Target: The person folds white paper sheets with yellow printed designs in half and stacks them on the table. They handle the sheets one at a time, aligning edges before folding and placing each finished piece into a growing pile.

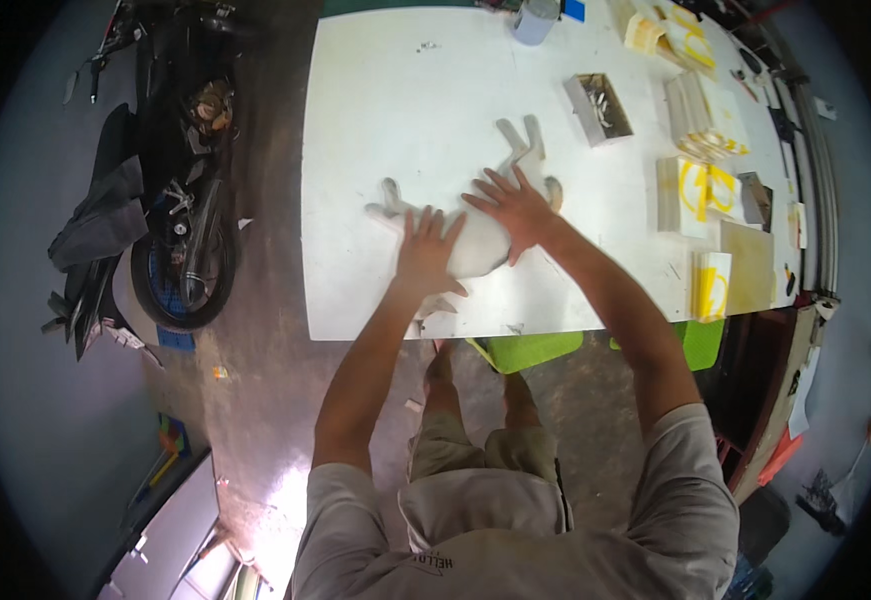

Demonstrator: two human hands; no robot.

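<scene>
A white, cat-shaped animal figure lies on its side on the white table. I cannot tell whether it is a live cat or a toy. Two thin legs stretch away from me, others point left, and a darker curved tail-like part shows at the right. My left hand rests flat on its left part with fingers spread. Across its upper right part lies my right hand, also spread. Both palms hide much of the body. A pale pointed part sticks out below my left hand.
Beyond my right hand stands an open box of small metal pieces. Stacks of white-and-yellow packs line the right side. A grey cup is at the far edge. Green stools sit under the near edge; a motorcycle stands left.
</scene>
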